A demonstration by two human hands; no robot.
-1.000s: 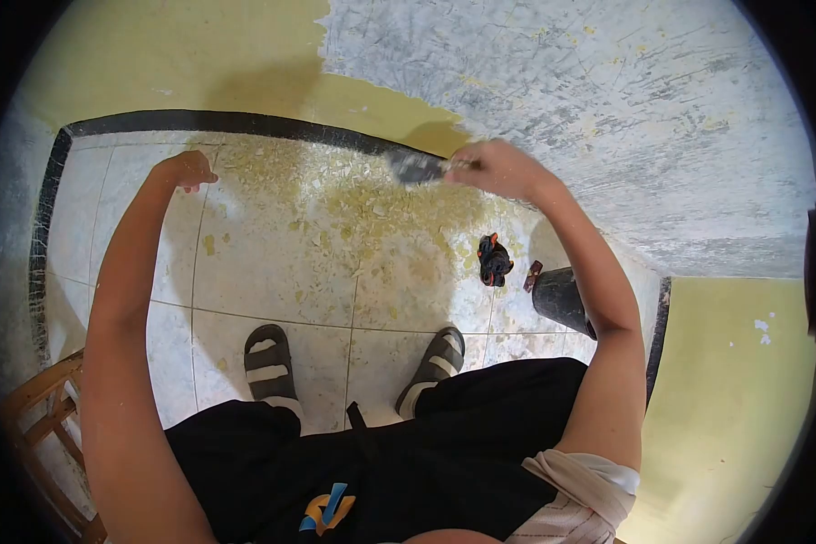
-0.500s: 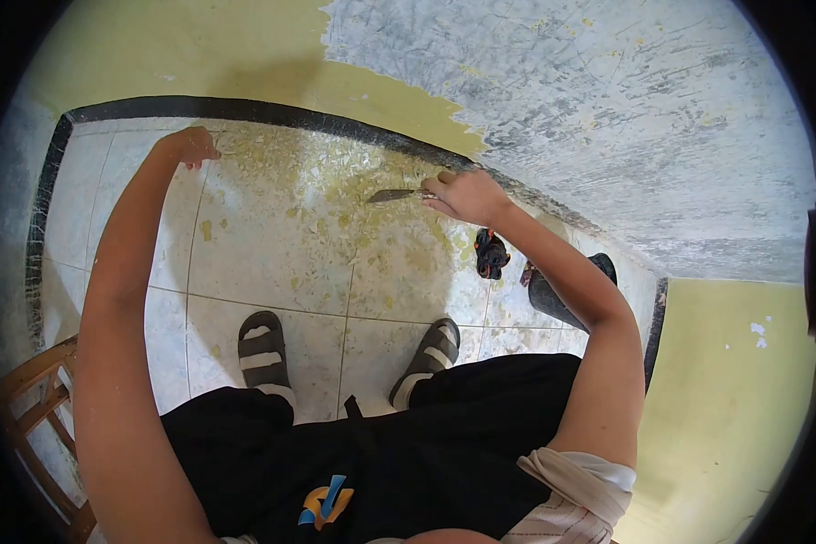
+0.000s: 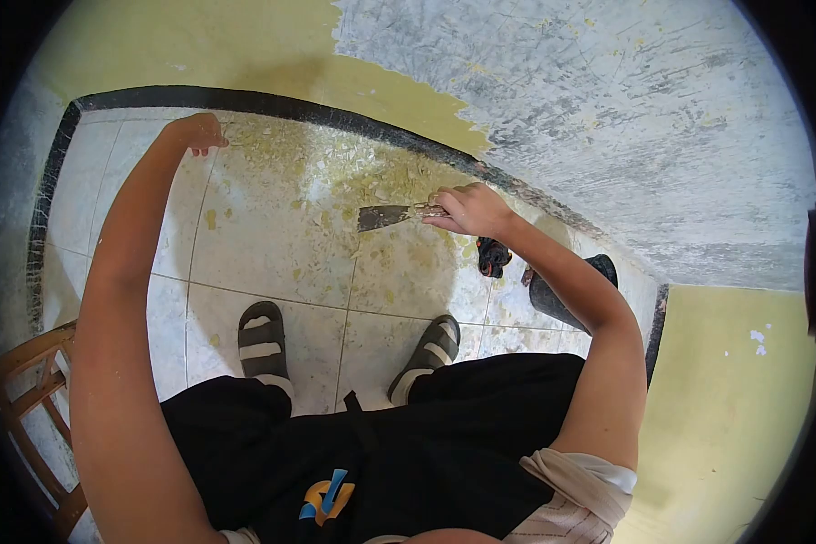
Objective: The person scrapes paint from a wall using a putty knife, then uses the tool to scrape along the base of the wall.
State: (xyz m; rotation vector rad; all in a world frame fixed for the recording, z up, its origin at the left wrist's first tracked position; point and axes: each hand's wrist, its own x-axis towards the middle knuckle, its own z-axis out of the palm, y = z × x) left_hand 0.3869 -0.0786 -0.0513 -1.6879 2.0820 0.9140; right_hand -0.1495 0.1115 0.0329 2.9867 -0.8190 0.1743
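A putty knife with a worn, paint-stained blade is gripped in my right hand. Its blade points left, with the flat face turned towards me, above the flake-covered floor. My fingers hide most of its handle. At the upper left, my left hand hangs near the dark skirting band, its fingers loosely bent and apart; nothing shows in them. Yellow paint flakes lie thickly on the tiles between the hands. On the right, the wall is scraped to grey-white, bordering remaining yellow-green paint.
A black and orange item lies below my right wrist. Beside it a dark bucket stands partly behind my right forearm. A wooden chair is at the lower left. My sandalled feet rest on the tiled floor.
My right hand has come slightly down and turned, so the putty knife's blade now shows its broad face instead of a narrow edge. My left hand has shifted slightly up and right in view.
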